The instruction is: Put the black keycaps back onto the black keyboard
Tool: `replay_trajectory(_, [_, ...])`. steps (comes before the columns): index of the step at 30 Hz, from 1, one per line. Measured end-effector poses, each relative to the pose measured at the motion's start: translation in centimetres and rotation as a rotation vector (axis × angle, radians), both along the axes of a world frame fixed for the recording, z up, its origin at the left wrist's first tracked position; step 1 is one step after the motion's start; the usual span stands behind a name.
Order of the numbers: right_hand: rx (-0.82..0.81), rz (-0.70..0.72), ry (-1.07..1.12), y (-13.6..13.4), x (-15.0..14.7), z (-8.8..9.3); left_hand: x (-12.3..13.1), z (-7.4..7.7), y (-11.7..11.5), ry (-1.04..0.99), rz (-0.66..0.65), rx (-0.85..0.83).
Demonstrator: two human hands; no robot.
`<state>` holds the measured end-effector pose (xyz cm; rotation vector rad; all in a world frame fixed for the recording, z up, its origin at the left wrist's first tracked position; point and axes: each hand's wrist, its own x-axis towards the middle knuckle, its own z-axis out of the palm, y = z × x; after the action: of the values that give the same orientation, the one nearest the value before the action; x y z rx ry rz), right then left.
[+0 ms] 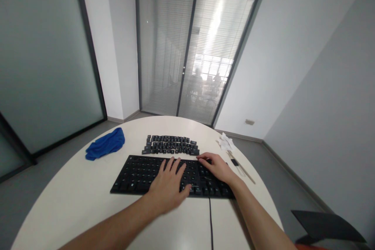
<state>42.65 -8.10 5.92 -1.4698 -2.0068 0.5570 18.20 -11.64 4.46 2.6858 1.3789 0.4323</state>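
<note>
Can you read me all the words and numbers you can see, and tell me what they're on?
There are no words, brands or numbers that I can read.
Loose black keycaps: pale marks show, but they are too small and blurred to read.
Black keyboard: marks on it are too small and blurred to read.
Blue cloth: no writing shows.

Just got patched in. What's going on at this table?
A person has both hands at a black keyboard. The left hand is spread over its middle; the right hand is at its far edge, though whether it grips anything isn't clear. Loose keycaps sit in rows beyond the keyboard. A blue cloth lies to the left, crumpled white tissue to the right.
</note>
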Motion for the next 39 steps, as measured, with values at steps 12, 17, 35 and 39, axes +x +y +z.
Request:
replay_trajectory(12, [-0.058, -0.035, -0.204, 0.0, 0.5, 0.4, 0.0, -0.3, 0.1, 0.010, -0.005, 0.009])
replay_trajectory(17, [-0.153, -0.053, -0.133, 0.5, 1.0, -0.1, -0.1, -0.5, 0.3, 0.002, -0.021, 0.009])
replay_trajectory(35, [0.053, 0.051, -0.277, -0.9, -0.2, 0.6, 0.0, -0.3, 0.1, -0.012, -0.025, 0.013])
replay_trajectory(39, [0.058, 0.076, -0.327, -0.9, -0.3, 0.6, -0.1, 0.1, 0.0, -0.013, -0.023, -0.001])
